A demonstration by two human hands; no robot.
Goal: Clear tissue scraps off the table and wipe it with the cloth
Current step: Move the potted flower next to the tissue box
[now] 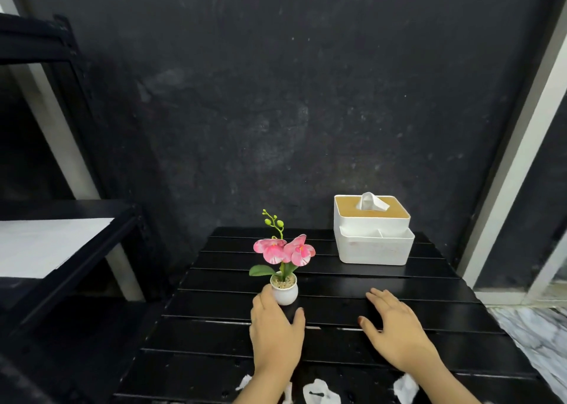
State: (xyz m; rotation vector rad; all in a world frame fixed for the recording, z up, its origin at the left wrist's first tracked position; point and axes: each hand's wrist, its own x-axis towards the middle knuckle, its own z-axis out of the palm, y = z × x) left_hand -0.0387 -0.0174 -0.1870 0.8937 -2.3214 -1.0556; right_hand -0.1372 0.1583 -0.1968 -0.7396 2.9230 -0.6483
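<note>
I noted a small white pot [285, 293] holding a fake pink orchid [283, 251], upright, left of centre. A white tissue box [372, 230] with a tan lid stood at the far right, one tissue poking up; its front tray had compartments. Black shelving [61, 219] stood at left, against a dark wall [276, 96]. Marble-pattern floor [534, 333] showed at right.
</note>
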